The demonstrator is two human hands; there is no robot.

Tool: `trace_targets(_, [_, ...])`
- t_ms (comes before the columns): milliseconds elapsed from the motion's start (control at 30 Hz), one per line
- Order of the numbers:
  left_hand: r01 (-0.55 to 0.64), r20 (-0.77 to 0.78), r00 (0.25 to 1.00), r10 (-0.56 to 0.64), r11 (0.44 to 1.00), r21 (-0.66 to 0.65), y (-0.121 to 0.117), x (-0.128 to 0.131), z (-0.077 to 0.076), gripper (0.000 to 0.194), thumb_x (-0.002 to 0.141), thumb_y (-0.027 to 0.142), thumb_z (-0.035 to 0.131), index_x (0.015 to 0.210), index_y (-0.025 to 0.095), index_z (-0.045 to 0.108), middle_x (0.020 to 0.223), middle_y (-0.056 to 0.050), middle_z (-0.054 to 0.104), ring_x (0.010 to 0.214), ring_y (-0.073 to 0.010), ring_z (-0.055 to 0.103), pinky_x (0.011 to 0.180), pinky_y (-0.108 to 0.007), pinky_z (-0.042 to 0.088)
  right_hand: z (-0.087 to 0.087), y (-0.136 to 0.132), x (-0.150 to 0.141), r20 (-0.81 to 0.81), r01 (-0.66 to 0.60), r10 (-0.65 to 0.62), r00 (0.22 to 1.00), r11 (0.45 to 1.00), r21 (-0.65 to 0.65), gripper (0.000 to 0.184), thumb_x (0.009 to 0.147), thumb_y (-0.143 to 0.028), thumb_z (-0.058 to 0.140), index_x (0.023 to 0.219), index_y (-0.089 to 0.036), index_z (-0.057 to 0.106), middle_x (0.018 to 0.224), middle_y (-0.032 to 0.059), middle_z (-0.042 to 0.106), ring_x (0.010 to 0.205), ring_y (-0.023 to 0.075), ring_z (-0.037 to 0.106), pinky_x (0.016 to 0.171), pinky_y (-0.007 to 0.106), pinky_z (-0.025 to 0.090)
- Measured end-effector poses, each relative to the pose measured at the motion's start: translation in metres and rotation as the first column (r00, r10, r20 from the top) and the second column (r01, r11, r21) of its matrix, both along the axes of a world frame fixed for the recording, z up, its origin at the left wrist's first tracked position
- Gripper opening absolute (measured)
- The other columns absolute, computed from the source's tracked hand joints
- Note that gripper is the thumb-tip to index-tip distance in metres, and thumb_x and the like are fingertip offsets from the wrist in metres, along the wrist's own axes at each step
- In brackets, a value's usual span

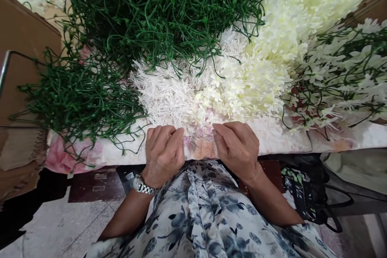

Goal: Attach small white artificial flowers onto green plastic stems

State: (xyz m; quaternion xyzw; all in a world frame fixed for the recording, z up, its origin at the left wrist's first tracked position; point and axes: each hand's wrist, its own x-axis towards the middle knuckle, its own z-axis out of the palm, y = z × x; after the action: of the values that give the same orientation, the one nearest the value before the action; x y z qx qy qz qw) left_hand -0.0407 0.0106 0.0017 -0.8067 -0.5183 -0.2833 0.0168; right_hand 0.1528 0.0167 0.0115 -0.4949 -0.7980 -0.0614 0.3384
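Observation:
My left hand point(163, 152), with a metal wristwatch point(142, 186) on its wrist, rests at the near edge of a table covered with a floral cloth point(272, 137). Its fingers are curled closed. My right hand point(237, 146) sits beside it, fingers also bent in a pinch. Both fingertips touch the edge of a pile of white spiky plastic flower parts point(165, 92); what they hold is too small to make out. Cream artificial blossoms point(242, 84) lie just beyond my right hand.
A big heap of green plastic stems point(145, 12) fills the back and left. Stems fitted with white blossoms point(341, 72) lie at right. Cardboard point(21, 48) stands at left. A dark bag point(305, 189) sits under the table at right. My patterned clothing point(205, 217) covers my lap.

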Motion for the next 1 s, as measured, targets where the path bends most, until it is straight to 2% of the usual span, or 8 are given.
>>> trace_targets(100, [-0.014, -0.009, 1.000, 0.014, 1.000, 0.009, 0.001, -0.001, -0.002, 0.022, 0.075, 0.008, 0.055, 0.094, 0.016, 0.061, 0.077, -0.007, 0.060, 0.074, -0.0196, 0.054, 0.069, -0.035, 0.038, 0.001, -0.001, -0.020, 0.039, -0.111, 0.112, 0.993, 0.993, -0.030, 0.009, 0.080, -0.012, 0.059, 0.088, -0.014, 0.059, 0.065, 0.0025, 0.058, 0.061, 0.0127, 0.050, 0.055, 0.026, 0.035])
trace_targets(133, [-0.015, 0.005, 1.000, 0.015, 1.000, 0.013, 0.002, -0.001, -0.002, 0.022, 0.076, 0.008, 0.055, 0.094, 0.016, 0.061, 0.077, -0.007, 0.060, 0.074, -0.0196, 0.054, 0.069, -0.035, 0.038, 0.001, -0.001, -0.027, 0.092, -0.122, 0.132, 0.987, 0.986, -0.112, 0.004, 0.083, -0.015, 0.056, 0.086, -0.015, 0.057, 0.066, 0.0021, 0.058, 0.060, 0.0125, 0.049, 0.054, 0.026, 0.034])
trace_targets(200, [-0.014, 0.042, 0.999, 0.014, 1.000, 0.015, 0.002, -0.002, -0.003, 0.021, 0.076, 0.008, 0.054, 0.093, 0.018, 0.062, 0.078, -0.007, 0.059, 0.075, -0.0195, 0.054, 0.071, -0.034, 0.039, -0.002, 0.000, -0.039, 0.191, -0.063, 0.111, 0.975, 0.969, -0.239, 0.008, 0.086, -0.018, 0.051, 0.078, -0.017, 0.053, 0.064, 0.0014, 0.057, 0.056, 0.0127, 0.048, 0.053, 0.028, 0.031])
trace_targets(267, [-0.011, 0.083, 0.997, 0.009, 1.000, 0.013, 0.002, -0.004, -0.004, 0.021, 0.076, 0.007, 0.054, 0.092, 0.018, 0.062, 0.079, -0.006, 0.060, 0.075, -0.0194, 0.055, 0.072, -0.035, 0.039, -0.004, 0.001, -0.046, 0.262, -0.001, 0.080, 0.962, 0.958, -0.287, 0.013, 0.086, -0.016, 0.049, 0.073, -0.018, 0.049, 0.061, 0.0007, 0.055, 0.053, 0.0127, 0.047, 0.052, 0.028, 0.029])
trace_targets(600, [-0.008, 0.059, 0.998, 0.007, 1.000, 0.026, 0.006, -0.001, -0.003, 0.019, 0.076, 0.005, 0.055, 0.090, 0.016, 0.063, 0.074, -0.006, 0.060, 0.073, -0.0187, 0.055, 0.073, -0.034, 0.040, -0.008, -0.003, -0.041, 0.268, -0.030, 0.088, 0.959, 0.977, -0.213, 0.016, 0.086, -0.012, 0.043, 0.071, -0.020, 0.043, 0.058, -0.0014, 0.052, 0.051, 0.0132, 0.047, 0.052, 0.028, 0.027])
trace_targets(733, [-0.008, 0.037, 0.999, 0.006, 0.999, 0.036, 0.006, 0.002, -0.001, 0.017, 0.076, 0.006, 0.055, 0.088, 0.015, 0.063, 0.075, -0.007, 0.061, 0.073, -0.0189, 0.056, 0.072, -0.034, 0.039, -0.010, -0.006, -0.034, 0.213, -0.055, 0.096, 0.972, 0.980, -0.191, 0.019, 0.086, -0.013, 0.044, 0.068, -0.020, 0.045, 0.055, -0.0021, 0.049, 0.050, 0.0126, 0.043, 0.052, 0.029, 0.027])
trace_targets(867, [-0.026, 0.074, 0.997, 0.024, 0.999, 0.030, 0.006, 0.000, 0.003, 0.018, 0.076, 0.006, 0.055, 0.089, 0.017, 0.062, 0.076, -0.006, 0.060, 0.073, -0.0180, 0.056, 0.073, -0.033, 0.039, -0.006, -0.012, -0.021, 0.053, -0.112, 0.128, 0.990, 0.967, -0.227, 0.015, 0.084, -0.012, 0.047, 0.072, -0.018, 0.052, 0.059, -0.0009, 0.051, 0.055, 0.0132, 0.044, 0.056, 0.028, 0.032])
trace_targets(1000, [0.030, 0.077, 0.996, -0.033, 0.999, 0.033, 0.015, 0.007, 0.020, 0.020, 0.076, 0.007, 0.056, 0.093, 0.017, 0.062, 0.079, -0.006, 0.060, 0.076, -0.0189, 0.056, 0.074, -0.034, 0.038, 0.002, -0.015, 0.004, -0.148, -0.132, 0.089, 0.985, 0.940, -0.315, 0.011, 0.085, -0.013, 0.048, 0.081, -0.015, 0.058, 0.069, 0.0034, 0.054, 0.065, 0.0138, 0.049, 0.061, 0.027, 0.039])
